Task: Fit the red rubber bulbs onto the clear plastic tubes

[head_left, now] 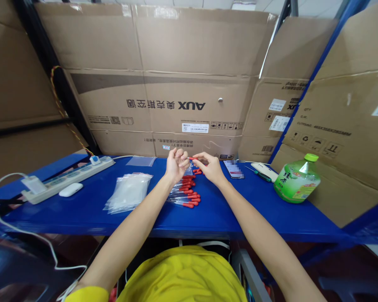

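Note:
My left hand (177, 164) is raised over the blue table (220, 209) with its fingers curled closed around the clear tube end of a dropper. Opposite it, my right hand (210, 167) pinches the red bulb (192, 158) of that dropper between thumb and fingertips. Most of the tube is hidden by my left fingers. Below the hands lies a pile of droppers (189, 197), clear tubes to the left and red bulbs to the right. Several loose red bulbs (198, 171) lie just under my right hand.
Clear plastic bags (129, 193) are stacked left of the pile, with another flat bag (141, 161) behind. Farther left are a power strip (72, 178) and a white case (71, 189). On the right are a phone (233, 169), a green-handled tool (263, 175) and a green bottle (297, 180). Cardboard walls (189, 54) surround the table.

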